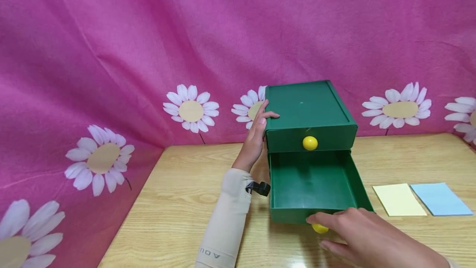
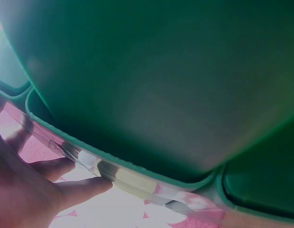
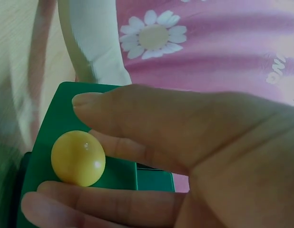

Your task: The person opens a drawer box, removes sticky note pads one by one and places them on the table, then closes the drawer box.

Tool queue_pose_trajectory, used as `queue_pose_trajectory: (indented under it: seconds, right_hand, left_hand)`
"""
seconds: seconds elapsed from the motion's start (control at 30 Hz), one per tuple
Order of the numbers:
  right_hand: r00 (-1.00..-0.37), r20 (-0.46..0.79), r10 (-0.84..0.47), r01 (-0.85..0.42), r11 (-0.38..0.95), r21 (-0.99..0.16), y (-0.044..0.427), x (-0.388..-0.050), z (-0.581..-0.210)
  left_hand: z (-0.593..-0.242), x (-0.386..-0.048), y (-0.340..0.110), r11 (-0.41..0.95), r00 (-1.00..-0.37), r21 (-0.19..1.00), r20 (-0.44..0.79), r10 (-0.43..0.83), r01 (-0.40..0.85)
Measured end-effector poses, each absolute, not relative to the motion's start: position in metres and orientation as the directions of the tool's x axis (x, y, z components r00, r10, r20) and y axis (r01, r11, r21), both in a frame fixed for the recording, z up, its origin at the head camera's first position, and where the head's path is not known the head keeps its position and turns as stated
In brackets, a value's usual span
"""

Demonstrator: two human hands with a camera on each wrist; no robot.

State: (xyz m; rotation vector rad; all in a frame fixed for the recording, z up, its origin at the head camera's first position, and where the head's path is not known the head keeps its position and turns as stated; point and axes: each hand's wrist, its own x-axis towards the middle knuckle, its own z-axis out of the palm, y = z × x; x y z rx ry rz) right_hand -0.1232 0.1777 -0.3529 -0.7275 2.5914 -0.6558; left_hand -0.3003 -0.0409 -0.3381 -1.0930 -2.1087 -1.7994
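A green two-drawer cabinet (image 1: 308,106) stands on the table. Its upper drawer, with a yellow knob (image 1: 310,143), is closed; the lower drawer (image 1: 284,216) is pulled out, with nothing visible inside. My left hand (image 1: 254,137) rests against the cabinet's left side, fingertips reaching over its top edge. In the left wrist view, that hand's extended fingers (image 2: 85,190) lie by the green wall. My right hand (image 1: 366,235) is at the lower drawer's front. The right wrist view shows its thumb and fingers loosely around the lower yellow knob (image 3: 78,159), with gaps visible beside the knob.
To the right of the drawer, a yellow paper pad (image 1: 399,199) and a blue paper pad (image 1: 441,199) lie side by side on the wooden table (image 1: 178,193). Behind hangs a pink cloth (image 1: 223,32) printed with white flowers.
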Motion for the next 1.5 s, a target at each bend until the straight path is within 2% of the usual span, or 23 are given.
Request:
queue_pose_trajectory:
  seconds: [0.23,0.53,0.8,0.97,1.17,1.37,1.5]
  right_hand:
    - [-0.798,-0.148,-0.584,-0.449,0.741,-0.500,0.1760,-0.1242,-0.3555]
    - [-0.822,-0.100,-0.561,-0.464,0.760,-0.455,0.1722,-0.1256,-0.3551]
    - [-0.818,0.015,-0.575,-0.536,0.752,-0.384,0.1715,-0.1225,-0.3545]
    - [-0.839,-0.004,-0.545,-0.499,0.771,-0.397,0.1736,-0.1257,-0.3533]
    - [-0.846,0.067,-0.529,-0.515,0.778,-0.360,0.1735,-0.1250,-0.3524]
    - [-0.881,0.028,-0.473,-0.451,0.818,-0.356,0.1719,-0.1291,-0.3497]
    - [-0.888,0.054,-0.456,-0.447,0.832,-0.328,0.1714,-0.1306,-0.3505]
  left_hand:
    - [-0.3377,-0.2997,-0.0421,0.015,-0.720,0.790,0.551,0.421,0.613]
    - [-0.3431,-0.3008,-0.0429,0.011,-0.728,0.796,0.548,0.413,0.605]
    - [-0.3430,-0.3008,-0.0415,0.011,-0.724,0.790,0.555,0.410,0.613]
    - [-0.3400,-0.2996,-0.0411,0.016,-0.726,0.794,0.548,0.415,0.608]
    - [-0.3378,-0.2989,-0.0406,0.014,-0.726,0.793,0.551,0.412,0.610]
    - [-0.3372,-0.2995,-0.0403,0.014,-0.728,0.794,0.549,0.410,0.607]
    - [-0.3367,-0.2992,-0.0401,0.019,-0.725,0.792,0.549,0.415,0.610]
